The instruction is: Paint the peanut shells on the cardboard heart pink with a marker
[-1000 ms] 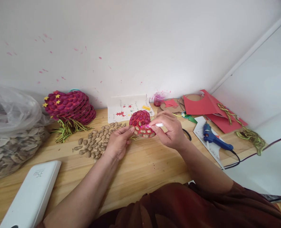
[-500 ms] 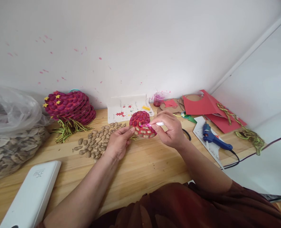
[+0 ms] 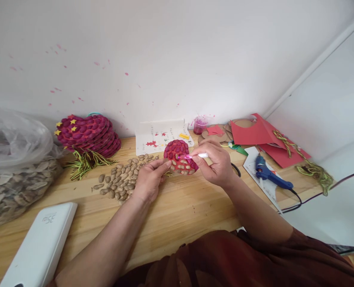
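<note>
My left hand (image 3: pixel 150 175) pinches the left edge of a round red disc covered in peanut shells (image 3: pixel 181 164). The shells on its upper part are magenta, while those lower down are bare tan. A white-handled paintbrush (image 3: pixel 203 155) is held between the thumb and fingers of my right hand (image 3: pixel 215 162). Its magenta tip meets the middle of the disc, at the border of the coloured shells. Loose peanut shells (image 3: pixel 125 175) lie spread on the table to the left of my left hand.
Stacked magenta shell-covered pieces (image 3: pixel 89 133) stand at the back left, beside a plastic bag of shells (image 3: pixel 18 187). A white power bank (image 3: pixel 42 243) lies at front left. Behind are a printed sheet (image 3: pixel 147 135) and a paint cup (image 3: pixel 199 126). A blue glue gun (image 3: pixel 269 175) and red paper (image 3: pixel 248 131) lie right.
The brush tip has shifted a little to the right across the disc. The disc and my left hand have moved very slightly right.
</note>
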{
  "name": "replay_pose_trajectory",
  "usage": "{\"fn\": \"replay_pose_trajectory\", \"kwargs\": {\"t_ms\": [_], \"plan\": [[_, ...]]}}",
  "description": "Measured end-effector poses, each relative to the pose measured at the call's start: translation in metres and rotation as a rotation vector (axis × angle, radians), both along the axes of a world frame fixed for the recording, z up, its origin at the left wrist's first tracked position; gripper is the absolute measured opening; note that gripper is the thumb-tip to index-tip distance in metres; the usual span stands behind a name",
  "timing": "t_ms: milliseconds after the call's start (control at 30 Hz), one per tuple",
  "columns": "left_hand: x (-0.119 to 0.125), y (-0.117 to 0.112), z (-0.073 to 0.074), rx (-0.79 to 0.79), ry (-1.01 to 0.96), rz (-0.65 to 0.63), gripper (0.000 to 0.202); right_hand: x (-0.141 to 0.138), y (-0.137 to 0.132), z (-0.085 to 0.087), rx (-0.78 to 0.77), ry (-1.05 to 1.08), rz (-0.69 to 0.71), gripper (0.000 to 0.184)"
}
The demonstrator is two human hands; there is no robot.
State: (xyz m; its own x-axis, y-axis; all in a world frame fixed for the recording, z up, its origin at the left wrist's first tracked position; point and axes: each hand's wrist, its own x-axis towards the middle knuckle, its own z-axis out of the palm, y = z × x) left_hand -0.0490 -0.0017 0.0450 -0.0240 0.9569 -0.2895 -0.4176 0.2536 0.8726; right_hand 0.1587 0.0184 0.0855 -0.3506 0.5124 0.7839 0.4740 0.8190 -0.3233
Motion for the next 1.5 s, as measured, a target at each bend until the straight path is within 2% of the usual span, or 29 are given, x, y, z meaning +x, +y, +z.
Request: {"fn": "replay_pose_trajectory", "kwargs": {"t_ms": [100, 300, 500, 800, 900, 1067, 1167, 1500], "plan": [[0.000, 0.000, 0.000, 0.008, 0.007, -0.008, 0.045, 0.000, 0.001, -0.001, -0.020, -0.017, 0.029, 0.008], [0.000, 0.000, -0.002, 0.019, 0.031, -0.009, 0.042, 0.000, 0.001, -0.001, -0.007, -0.003, -0.004, 0.008], [-0.001, -0.001, -0.005, 0.115, 0.126, -0.014, 0.037, 0.000, 0.002, -0.002, -0.011, -0.016, 0.024, 0.008], [-0.001, 0.000, -0.006, 0.144, 0.155, -0.021, 0.036, 0.002, 0.002, -0.002, -0.016, -0.029, 0.032, 0.008], [-0.002, 0.001, -0.009, 0.173, 0.197, -0.035, 0.034, 0.002, 0.003, -0.003, -0.009, -0.010, -0.004, 0.008], [-0.006, 0.002, -0.017, 0.252, 0.318, -0.058, 0.033, 0.002, 0.004, -0.002, -0.027, 0.004, 0.042, 0.009], [-0.008, 0.003, -0.020, 0.301, 0.385, -0.065, 0.031, 0.002, 0.005, -0.002, -0.024, -0.006, 0.018, 0.009], [-0.006, 0.001, -0.010, 0.358, 0.556, -0.075, 0.029, 0.004, 0.007, -0.004, -0.053, 0.000, 0.007, 0.009]]}}
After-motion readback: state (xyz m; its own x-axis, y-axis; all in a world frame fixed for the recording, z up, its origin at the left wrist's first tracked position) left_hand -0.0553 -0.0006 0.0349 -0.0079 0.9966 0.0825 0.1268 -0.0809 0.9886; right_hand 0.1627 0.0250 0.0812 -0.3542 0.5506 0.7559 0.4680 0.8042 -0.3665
